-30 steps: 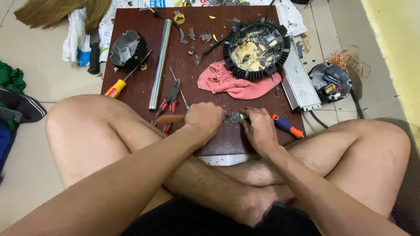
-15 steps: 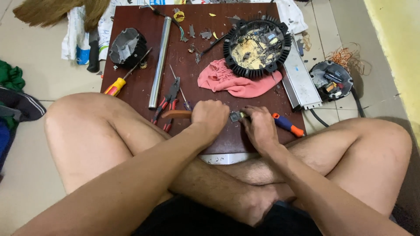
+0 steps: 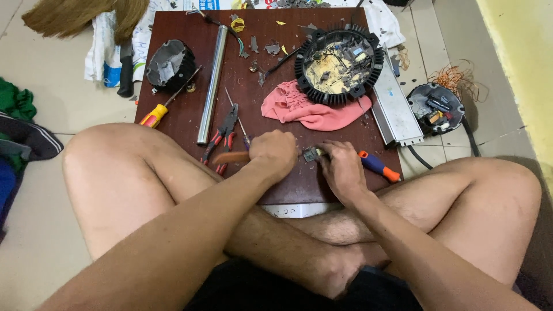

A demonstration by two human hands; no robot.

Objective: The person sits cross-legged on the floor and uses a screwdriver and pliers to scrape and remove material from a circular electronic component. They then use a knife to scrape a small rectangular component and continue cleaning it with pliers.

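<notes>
**Small part pinched between two hands at the board's near edge**

Pinched in the right hand [image 3: 341, 169]: a small grey metal part [image 3: 311, 154], fingers closed down on it against the dark wooden board [image 3: 184, 34]. Closed as well, the left hand [image 3: 275, 151], fisted round a tool with a brown wooden handle [image 3: 230, 157], working end aimed at the part and hidden behind the knuckles. Hands just beside each other, the part between them.

Just right of the grip, partly under the right hand: a screwdriver with blue and orange handle [image 3: 377, 166]. Left of it, touching the brown handle or nearly so: red-handled pliers [image 3: 223, 131]. Further left and beyond: a long steel tube [image 3: 211, 80], a yellow-handled screwdriver [image 3: 156, 113], a black ribbed housing [image 3: 168, 62]. Beyond the grip: a pink cloth [image 3: 308, 109], and on its far edge a round black finned lamp body [image 3: 339, 56] with its board exposed. Off the board to the right: a silver driver box [image 3: 394, 106] and a second round housing [image 3: 438, 106] with loose wiring.

Likely trouble: a slip of the tool tip off so small a part, straight into the right fingertips holding it, given how close the hands sit. Also possible: the part springing free and vanishing among the scraps scattered over the board, or rolling off the near edge onto bare crossed legs. Cannot tell how firmly the part is seated.
</notes>
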